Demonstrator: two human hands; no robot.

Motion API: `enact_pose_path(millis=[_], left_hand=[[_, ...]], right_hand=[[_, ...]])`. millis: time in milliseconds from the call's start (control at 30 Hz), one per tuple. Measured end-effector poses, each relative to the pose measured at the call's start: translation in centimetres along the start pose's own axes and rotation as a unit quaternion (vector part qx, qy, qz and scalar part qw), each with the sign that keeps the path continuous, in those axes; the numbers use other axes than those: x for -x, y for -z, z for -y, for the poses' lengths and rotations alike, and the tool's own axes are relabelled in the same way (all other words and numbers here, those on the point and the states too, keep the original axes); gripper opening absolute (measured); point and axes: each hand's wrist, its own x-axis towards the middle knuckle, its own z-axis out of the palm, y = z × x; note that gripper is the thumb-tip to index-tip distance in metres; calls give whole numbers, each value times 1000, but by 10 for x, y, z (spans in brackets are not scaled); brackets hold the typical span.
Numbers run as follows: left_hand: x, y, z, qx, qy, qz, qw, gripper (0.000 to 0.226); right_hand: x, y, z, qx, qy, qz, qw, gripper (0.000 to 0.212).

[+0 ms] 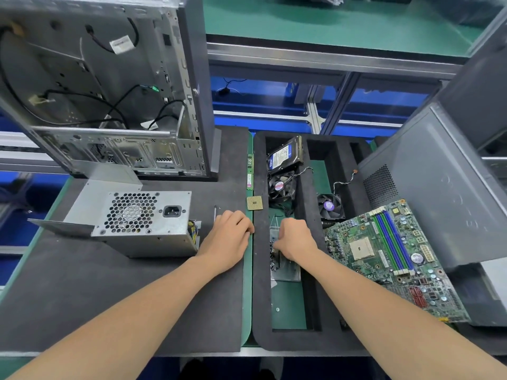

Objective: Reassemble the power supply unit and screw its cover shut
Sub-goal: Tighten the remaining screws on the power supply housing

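Grey foam mat (137, 297) covers the left part of the bench, and the power supply unit (142, 218) sits on it, well left of centre. Its perforated fan grille and black mains socket face the camera. A flat metal panel (63, 227) juts out from the unit's left side, and coloured wires show at its right end.

The left hand (230, 237) rests knuckles-up on the mat's right edge, just right of the unit, with its fingers curled under. I cannot tell whether it holds anything. A thin metal shaft (215, 212) lies on the mat just beside this hand, on its far left side.

The right hand (296, 239) reaches into the near compartment of a black foam tray (260, 311). Its fingertips point down onto a small clear container (282, 267) of what may be dark screws. The fingers are bent, but the hand itself hides whether they pinch one. The two hands are apart, with the tray's left wall between them.

Between mat and tray lie a square processor chip (254, 202) and, further back, a green memory stick (249, 171). Deeper in the tray are a hard drive (285, 154) and a black fan (281, 186), with a second fan (330, 205) in the next compartment. A green motherboard (389, 256) lies tilted across the tray's right side, leaning against a grey metal computer housing (439, 187). An open computer case (109, 91) with loose black cables inside stands upright behind the power supply unit.
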Motion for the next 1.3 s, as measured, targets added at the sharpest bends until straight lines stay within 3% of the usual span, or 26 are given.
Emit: enact_pose_path(millis=[133,200,300,400,533,600,700,800,1067,1167,1300], left_hand=[[-7,24,-16,24,47,60,997,25],[-7,49,-27,57,37,51,996,30],[0,102,-36,127,3,-21,992,30],[15,158,-17,127,-17,-124,984,30],[43,200,44,54,106,-195,974,21],[59,204,70,49,197,-178,963,25],[75,202,93,107,327,-67,937,58],[82,196,101,229,371,27,900,71],[83,194,115,368,347,44,861,81],[81,196,110,352,296,37,887,75],[77,206,103,275,179,44,944,45]], right_hand=[[12,46,26,-89,52,-66,992,12],[17,67,44,-139,88,-94,982,12],[23,92,79,-198,143,-120,962,12],[36,98,122,-185,234,-135,945,6],[65,76,179,-161,336,-84,924,6],[79,61,199,-128,381,-35,915,12],[93,47,215,-74,429,27,900,23],[99,46,221,-12,447,43,894,27],[103,54,233,154,428,23,890,38],[108,51,233,185,442,-12,877,33],[113,44,233,208,451,-38,867,27]])
